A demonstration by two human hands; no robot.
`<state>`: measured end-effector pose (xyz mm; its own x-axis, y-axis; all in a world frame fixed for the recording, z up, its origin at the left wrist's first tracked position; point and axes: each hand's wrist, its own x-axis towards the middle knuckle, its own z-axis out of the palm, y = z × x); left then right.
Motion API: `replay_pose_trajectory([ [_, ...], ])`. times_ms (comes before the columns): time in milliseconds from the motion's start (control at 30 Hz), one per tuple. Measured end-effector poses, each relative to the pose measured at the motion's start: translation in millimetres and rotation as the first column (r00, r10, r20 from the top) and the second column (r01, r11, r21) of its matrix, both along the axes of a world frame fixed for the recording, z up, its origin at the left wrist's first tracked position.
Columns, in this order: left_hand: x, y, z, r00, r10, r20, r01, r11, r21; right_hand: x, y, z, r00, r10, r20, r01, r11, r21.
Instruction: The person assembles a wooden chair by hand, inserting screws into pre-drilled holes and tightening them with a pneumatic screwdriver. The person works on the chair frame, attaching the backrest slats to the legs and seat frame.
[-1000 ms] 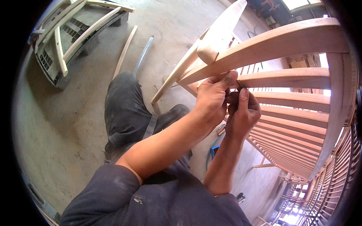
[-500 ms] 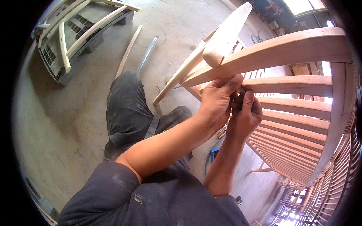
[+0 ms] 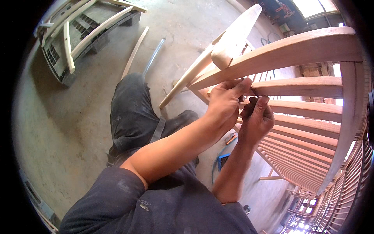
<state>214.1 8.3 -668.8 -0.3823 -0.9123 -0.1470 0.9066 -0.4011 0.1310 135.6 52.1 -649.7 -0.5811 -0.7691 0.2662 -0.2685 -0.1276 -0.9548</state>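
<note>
Seen from above, both of my hands are working at the left end of a reddish-brown, slatted wooden frame point(image 3: 307, 102), which is standing to my right. My right grip point(image 3: 258, 121) is pinching a thin, dark sliver-like piece point(image 3: 255, 93) between thumb and fingers; the piece is showing in the gap between my hands, just beside the frame's second bar, and is appearing too small to identify. My left grip point(image 3: 225, 98) is curling its fingers in, thumb tip resting near the forefinger, below the thick, curved wooden top rail point(image 3: 288, 50); whether it is enclosing anything, I cannot tell. My bare left forearm is reaching across above my dark grey trousers point(image 3: 134, 105), while my right forearm is rising more steeply beside it. Above my hands, a long, pale, round-ended wooden paddle shape point(image 3: 237, 37) is overlapping the top rail, and a pale, rounded wooden leg point(image 3: 186, 78) is slanting down to its left. On the grey concrete floor point(image 3: 78, 121), a slim, curved wooden strip point(image 3: 135, 50) and a straight, bluish metal tube point(image 3: 154, 55) are lying beyond my knee. At upper left, a black, slotted plastic pallet point(image 3: 52, 58) is bearing several curved, pale wooden bars point(image 3: 103, 30). Near my right forearm, a blue open box point(image 3: 223, 160) and an orange-handled tool point(image 3: 231, 138) are lying close together.
</note>
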Motion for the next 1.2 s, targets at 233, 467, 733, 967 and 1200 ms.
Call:
replay_pose_trajectory([
  [233, -3, 5, -2, 1.000, 0.031, -0.002, -0.032, 0.999, -0.033, 6, -5, 0, 0.991, 0.055, 0.122, -0.044, 0.995, -0.094],
  [467, -3, 4, 0, 0.996, 0.013, 0.091, -0.013, 1.000, -0.004, 4, 0, 0, 0.989, 0.057, 0.134, -0.055, 0.998, -0.025],
  [733, -3, 0, -4, 0.997, 0.037, 0.064, -0.034, 0.998, -0.047, -1, -4, 1, 0.999, -0.007, -0.035, 0.007, 1.000, 0.016],
  [967, 0, 5, 2, 0.999, 0.030, -0.025, -0.031, 0.998, -0.061, 10, -5, 0, 0.989, 0.038, 0.140, -0.030, 0.998, -0.057],
  [1200, -2, 2, 0, 0.996, 0.020, 0.091, -0.019, 1.000, -0.014, 8, -1, 1, 0.984, 0.097, 0.148, -0.089, 0.994, -0.059],
])
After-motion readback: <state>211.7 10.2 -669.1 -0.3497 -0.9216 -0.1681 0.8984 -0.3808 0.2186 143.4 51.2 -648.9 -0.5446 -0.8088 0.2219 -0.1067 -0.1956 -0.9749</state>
